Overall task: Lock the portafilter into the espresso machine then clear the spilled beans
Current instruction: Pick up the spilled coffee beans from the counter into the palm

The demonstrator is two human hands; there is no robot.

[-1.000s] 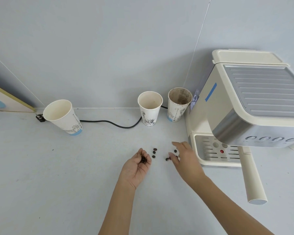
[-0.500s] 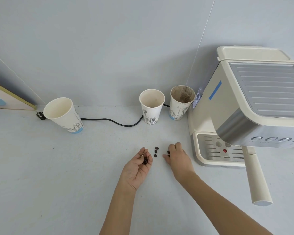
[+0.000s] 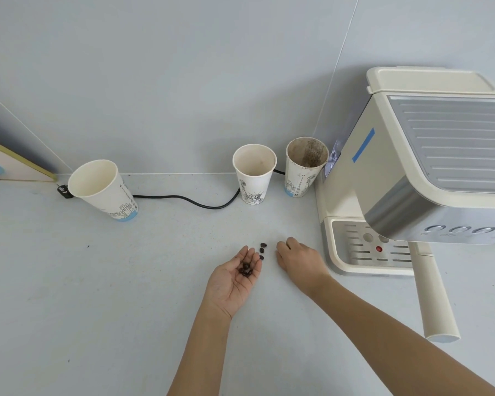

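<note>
Head view: the left hand (image 3: 235,281) is laid palm up and open on the counter (image 3: 97,295), with a small heap of beans (image 3: 245,270) cupped near the fingers. The right hand (image 3: 297,260) is curled palm down just to its right; whether anything is pinched beneath it cannot be told. Two loose beans (image 3: 262,248) are seen on the counter between the hands. At the right, the portafilter handle (image 3: 433,295) is seen projecting toward the near side from under the espresso machine (image 3: 412,167), so the locking step is judged done. The beans are judged light, hard, smooth and apt to roll, so a fingertip pinch on each, or a sweep into the cupped palm, is favoured. Three paper cups (image 3: 255,172) are stood along the far wall.
</note>
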